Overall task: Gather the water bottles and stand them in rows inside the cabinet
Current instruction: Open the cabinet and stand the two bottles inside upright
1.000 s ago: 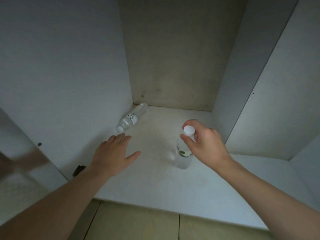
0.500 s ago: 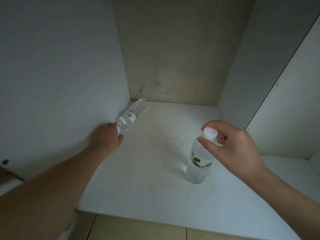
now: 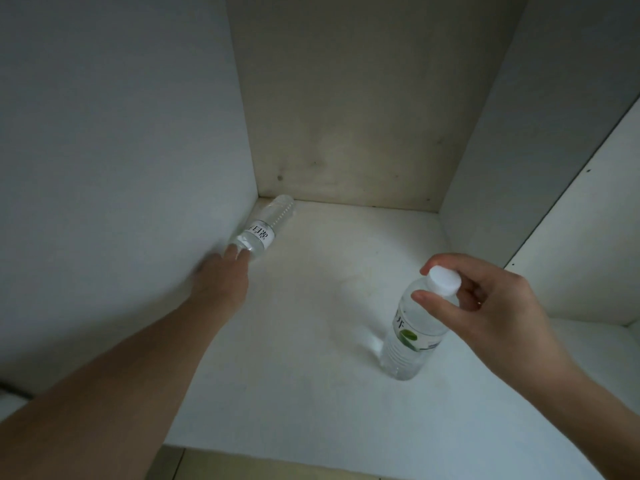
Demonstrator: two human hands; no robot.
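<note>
A clear water bottle with a white label (image 3: 268,225) lies on its side along the cabinet's left wall, base toward the back corner. My left hand (image 3: 221,282) reaches in and covers its cap end, fingers over the bottle's shoulder; the cap is hidden. A second clear bottle with a green-leaf label and white cap (image 3: 408,341) stands slightly tilted on the white cabinet floor (image 3: 311,358) at the right front. My right hand (image 3: 485,306) pinches its cap between thumb and fingers.
The compartment is bounded by a white left wall (image 3: 121,168), a stained beige back panel (image 3: 346,116) and a white right divider (image 3: 485,133). Another compartment opens at the far right (image 3: 588,254). The shelf's front edge (image 3: 346,460) runs along the bottom.
My left hand moved from the front of the shelf to the lying bottle's cap end. My right hand shifted the upright bottle rightward and toward the front.
</note>
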